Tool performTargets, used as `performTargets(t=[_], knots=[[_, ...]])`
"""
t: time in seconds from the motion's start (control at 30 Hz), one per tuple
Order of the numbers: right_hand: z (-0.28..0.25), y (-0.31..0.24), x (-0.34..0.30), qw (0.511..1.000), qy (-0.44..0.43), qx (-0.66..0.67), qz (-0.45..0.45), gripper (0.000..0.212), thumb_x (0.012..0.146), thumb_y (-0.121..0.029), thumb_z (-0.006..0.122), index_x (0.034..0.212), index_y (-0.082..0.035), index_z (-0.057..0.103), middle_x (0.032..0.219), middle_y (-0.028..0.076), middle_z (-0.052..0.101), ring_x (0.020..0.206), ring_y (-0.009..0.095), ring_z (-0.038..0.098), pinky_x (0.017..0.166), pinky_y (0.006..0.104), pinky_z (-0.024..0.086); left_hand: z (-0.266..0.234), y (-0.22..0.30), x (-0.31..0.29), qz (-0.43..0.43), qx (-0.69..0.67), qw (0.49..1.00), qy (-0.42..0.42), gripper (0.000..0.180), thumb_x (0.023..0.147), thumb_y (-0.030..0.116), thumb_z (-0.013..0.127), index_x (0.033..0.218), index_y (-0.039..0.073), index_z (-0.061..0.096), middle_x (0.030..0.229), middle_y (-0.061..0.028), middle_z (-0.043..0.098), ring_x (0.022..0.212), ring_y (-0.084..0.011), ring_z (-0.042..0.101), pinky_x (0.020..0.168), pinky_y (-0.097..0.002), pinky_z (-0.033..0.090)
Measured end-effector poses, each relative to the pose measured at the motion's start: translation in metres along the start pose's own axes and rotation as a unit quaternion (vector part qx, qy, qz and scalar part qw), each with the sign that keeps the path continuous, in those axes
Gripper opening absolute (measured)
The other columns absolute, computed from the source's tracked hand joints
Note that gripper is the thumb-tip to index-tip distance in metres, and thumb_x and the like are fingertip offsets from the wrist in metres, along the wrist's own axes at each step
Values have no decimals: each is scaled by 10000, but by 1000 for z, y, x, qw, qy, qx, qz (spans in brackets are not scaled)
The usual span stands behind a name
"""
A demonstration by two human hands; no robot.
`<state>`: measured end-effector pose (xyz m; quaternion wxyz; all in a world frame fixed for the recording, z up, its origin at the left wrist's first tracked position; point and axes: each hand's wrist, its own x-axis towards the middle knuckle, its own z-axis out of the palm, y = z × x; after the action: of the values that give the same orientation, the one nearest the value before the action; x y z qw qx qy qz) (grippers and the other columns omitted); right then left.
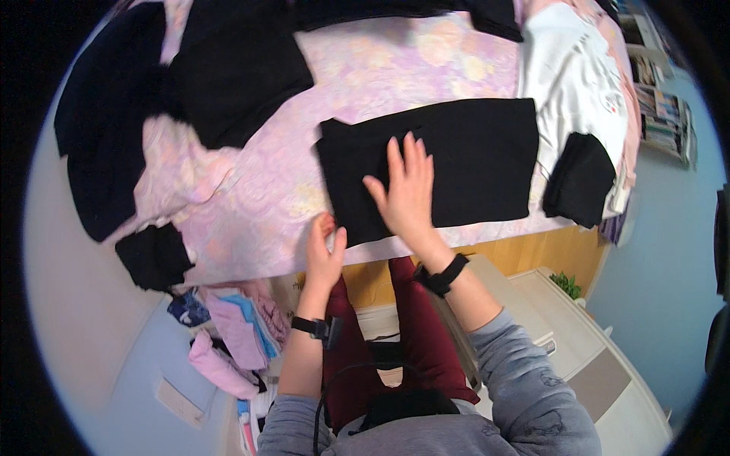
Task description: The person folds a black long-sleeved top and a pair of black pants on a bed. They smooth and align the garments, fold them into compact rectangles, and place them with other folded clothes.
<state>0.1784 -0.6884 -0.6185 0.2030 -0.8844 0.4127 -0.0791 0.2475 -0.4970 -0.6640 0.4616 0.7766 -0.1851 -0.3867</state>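
Note:
A black garment (471,159), folded into a rough rectangle, lies on the pink floral bed cover in front of me. My right hand (408,190) rests flat on its left half, fingers stretched and thumb spread. Beside the garment's lower left corner is my left hand (325,254), palm turned inward. Its thumb stands apart from the slightly bent fingers, and nothing shows between them.
A small folded black bundle (580,180) sits on a white garment (570,68) at right. Dark clothes (236,72) lie far left, with another black bundle (154,257) at the bed's edge. Folded clothes (237,327) stand below left; a white cabinet (525,304) is right of my legs.

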Motion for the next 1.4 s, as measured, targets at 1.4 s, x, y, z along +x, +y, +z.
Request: performTargets(t=[1.4], knots=[[-15, 177, -125, 189, 27, 869, 457, 604, 1024, -557, 347, 1304, -63, 551, 1261, 150, 625, 1170, 228, 591, 1021, 404, 460, 207, 120, 171, -54, -137, 987, 61, 279, 950, 221, 671, 1071, -24, 614, 1006, -85, 673, 882, -155, 627, 784, -283, 521]])
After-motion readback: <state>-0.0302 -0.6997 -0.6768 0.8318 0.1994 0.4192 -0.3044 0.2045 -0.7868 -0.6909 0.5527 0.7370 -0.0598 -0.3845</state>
